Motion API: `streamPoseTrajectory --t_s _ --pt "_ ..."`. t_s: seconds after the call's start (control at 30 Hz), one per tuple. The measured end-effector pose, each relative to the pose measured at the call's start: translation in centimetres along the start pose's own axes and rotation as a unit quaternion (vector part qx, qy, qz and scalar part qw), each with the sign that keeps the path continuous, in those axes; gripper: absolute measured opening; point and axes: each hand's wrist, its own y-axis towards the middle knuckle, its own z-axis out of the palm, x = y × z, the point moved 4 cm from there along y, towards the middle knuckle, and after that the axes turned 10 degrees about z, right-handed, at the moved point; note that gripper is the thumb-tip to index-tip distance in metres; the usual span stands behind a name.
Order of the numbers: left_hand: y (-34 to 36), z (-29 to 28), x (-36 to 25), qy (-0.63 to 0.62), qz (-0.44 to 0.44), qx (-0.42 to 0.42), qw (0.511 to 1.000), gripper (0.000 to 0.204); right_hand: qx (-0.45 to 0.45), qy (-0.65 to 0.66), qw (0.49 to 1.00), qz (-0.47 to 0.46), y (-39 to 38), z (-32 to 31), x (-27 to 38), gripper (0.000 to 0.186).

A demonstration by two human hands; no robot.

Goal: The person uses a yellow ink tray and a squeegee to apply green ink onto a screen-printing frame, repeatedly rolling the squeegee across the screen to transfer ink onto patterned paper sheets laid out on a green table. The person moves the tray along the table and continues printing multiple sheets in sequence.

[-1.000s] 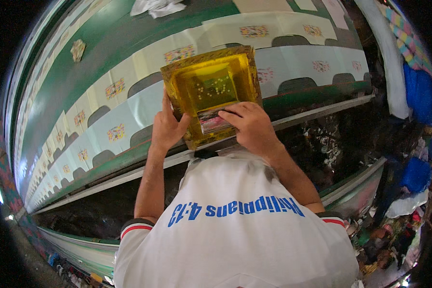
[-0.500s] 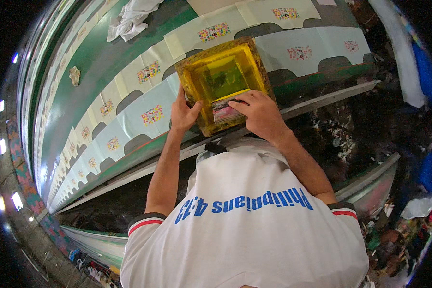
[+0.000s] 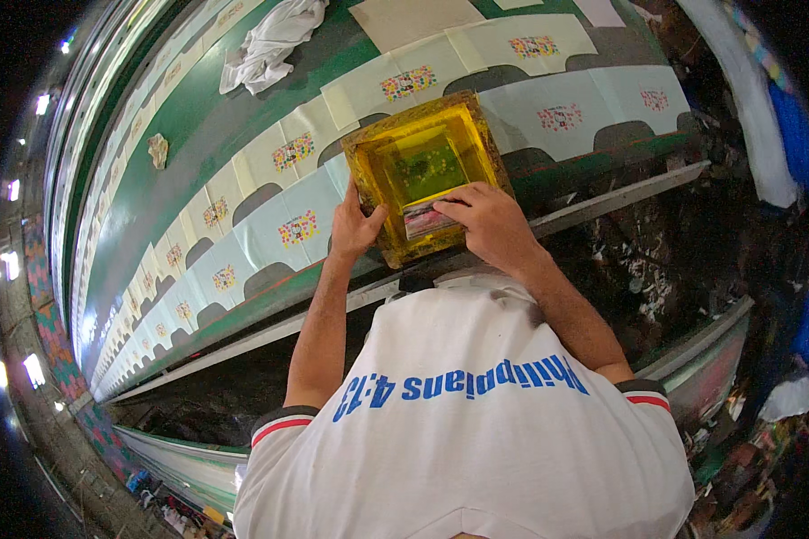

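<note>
A yellow-coated screen printing frame (image 3: 412, 120) lies tilted over the near row of pale printed sheets, close to the table's front edge. Coloured dots show through the green mesh window (image 3: 427, 171) in its middle. My left hand (image 3: 354, 228) is closed on the frame's left side, thumb over the inner rim. Inside the frame, at its near end, my right hand (image 3: 496, 225) grips a squeegee (image 3: 425, 221) smeared with pink and dark ink. The right fingers press on top of it; its right end is hidden beneath them.
Printed sheets (image 3: 298, 226) with colourful dotted designs run in rows along the long green table (image 3: 208, 135). A crumpled white cloth (image 3: 274, 45) and a small crumpled scrap (image 3: 157, 151) lie farther back. A metal rail (image 3: 620, 193) follows the near edge. Litter covers the ground at right.
The whole scene sits slightly lower in view. Both hands keep their holds on the frame and squeegee. Coloured dots show more plainly through the mesh, and less of the squeegee's yellow edge shows.
</note>
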Motion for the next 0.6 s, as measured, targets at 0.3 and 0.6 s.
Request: streamPoseTrajectory --t_s 0.3,0.6 --pt "-0.3 0.6 1.3 0.018 -0.008 0.002 1.0 0.103 -0.003 -0.049 0.999 -0.002 -1.4 0.9 0.7 0.042" --pt "-0.1 0.3 0.8 -0.012 -0.015 0.011 1.0 0.107 0.002 -0.02 1.0 -0.003 8.6 1.2 -1.3 0.039"
